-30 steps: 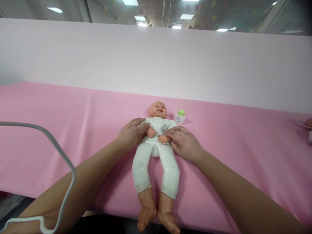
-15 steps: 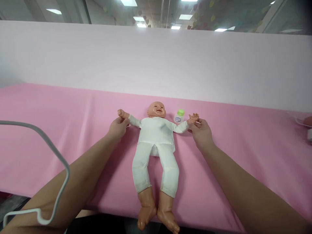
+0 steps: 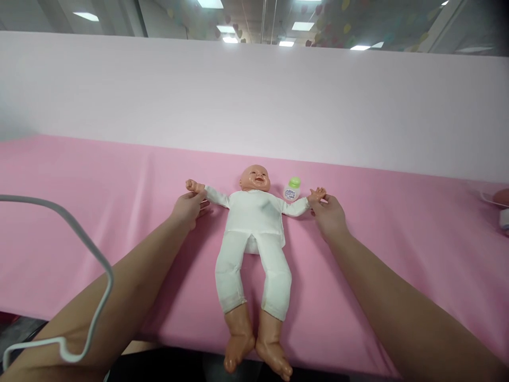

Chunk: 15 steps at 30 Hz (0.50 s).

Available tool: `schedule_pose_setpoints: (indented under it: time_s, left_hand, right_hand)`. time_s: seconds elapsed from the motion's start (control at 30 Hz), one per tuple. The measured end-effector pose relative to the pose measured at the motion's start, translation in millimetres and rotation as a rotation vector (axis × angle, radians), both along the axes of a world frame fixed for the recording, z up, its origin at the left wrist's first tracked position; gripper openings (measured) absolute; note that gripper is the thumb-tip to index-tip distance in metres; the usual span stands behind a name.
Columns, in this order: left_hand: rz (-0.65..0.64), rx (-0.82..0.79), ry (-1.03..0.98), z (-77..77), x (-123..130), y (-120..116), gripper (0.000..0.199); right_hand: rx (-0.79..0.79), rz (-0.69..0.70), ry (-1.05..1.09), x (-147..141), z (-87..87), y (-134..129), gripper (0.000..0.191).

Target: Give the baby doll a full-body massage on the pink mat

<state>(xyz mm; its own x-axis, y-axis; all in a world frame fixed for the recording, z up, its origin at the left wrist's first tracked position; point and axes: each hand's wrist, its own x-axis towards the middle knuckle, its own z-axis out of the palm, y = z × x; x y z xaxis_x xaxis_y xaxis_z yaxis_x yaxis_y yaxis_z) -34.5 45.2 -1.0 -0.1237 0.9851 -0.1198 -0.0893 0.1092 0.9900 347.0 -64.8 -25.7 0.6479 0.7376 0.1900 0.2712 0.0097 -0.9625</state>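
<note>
A baby doll [image 3: 256,215] with a white cloth body and a plastic head, hands and feet lies on its back, arms stretched out sideways. My left hand [image 3: 186,209] is closed around the doll's wrist on the left, thumb on top. On the other side, my right hand [image 3: 331,215] pinches the doll's other wrist, just below its spread plastic fingers. Close to the doll's head and inside of my right hand stands a small bottle [image 3: 292,189] with a green cap and a label.
A pink sheet [image 3: 119,212] covers the table, and the doll's feet reach its front edge. Behind rises a white panel [image 3: 254,101]. A grey-white cable [image 3: 89,244] loops across the left foreground. At the far right edge is a clear container [image 3: 491,196], partly cut off.
My left hand has moved slightly outward to the left with the doll's arm, stretching it straighter. My right hand has shifted only a little.
</note>
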Motion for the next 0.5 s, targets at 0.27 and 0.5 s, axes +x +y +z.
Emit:
schedule_pose_setpoints:
  time_s: [0.27,0.5]
  left_hand:
    - [-0.113,0.364,0.569,22.2,12.4,-40.0,0.024]
    - [-0.277,0.615,0.914,16.4,27.9,-51.1,0.034]
  right_hand:
    - [0.151,0.192,-0.415,-55.1,26.5,-29.4,0.043]
    - [0.172,0.389,-0.868,-74.8,28.7,-37.5,0.037]
